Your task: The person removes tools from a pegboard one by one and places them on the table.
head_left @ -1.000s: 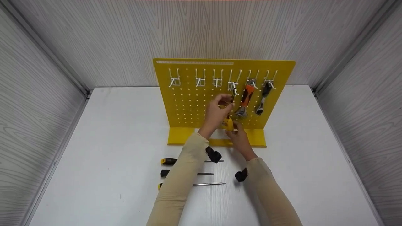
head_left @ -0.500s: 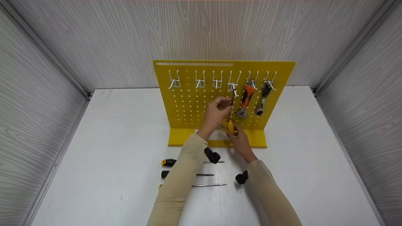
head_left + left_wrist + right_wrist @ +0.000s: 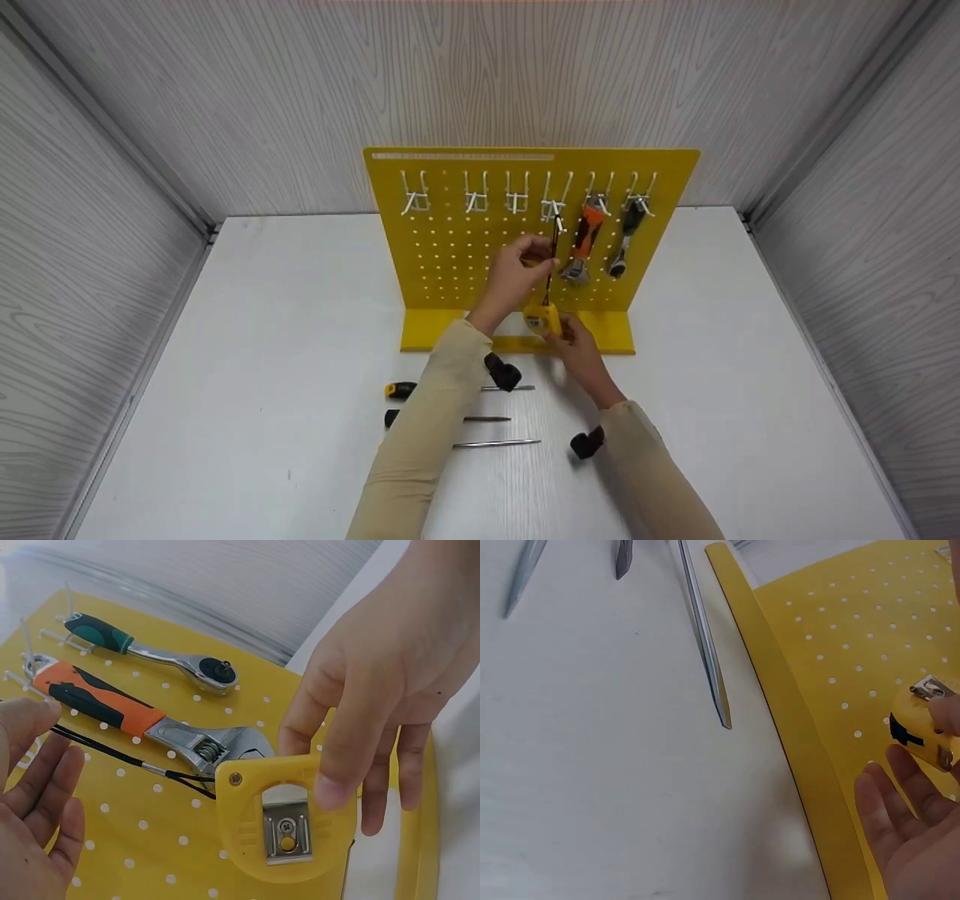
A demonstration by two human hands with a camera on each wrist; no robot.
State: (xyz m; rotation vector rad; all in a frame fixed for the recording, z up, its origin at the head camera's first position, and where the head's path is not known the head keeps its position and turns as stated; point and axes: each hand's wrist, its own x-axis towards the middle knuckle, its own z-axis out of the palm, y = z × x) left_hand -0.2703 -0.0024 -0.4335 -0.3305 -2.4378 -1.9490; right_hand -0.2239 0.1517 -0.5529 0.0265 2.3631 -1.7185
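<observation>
Head: before the yellow pegboard (image 3: 442,259), the left hand (image 3: 512,274) pinches the tape measure's black cord (image 3: 554,244); the right hand (image 3: 584,358) has just lowered the tape measure (image 3: 543,321) toward the pegboard's base, drawing the cord straight, so it is apparently looped over the pegboard's hook (image 3: 561,225). Left wrist: the right thumb and fingers pinch the tape measure. Right wrist: screwdrivers (image 3: 703,637) lie on the surface (image 3: 630,765) before the pegboard.

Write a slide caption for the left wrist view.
Left hand pinches a black cord; right hand holds its yellow tape measure.
</observation>
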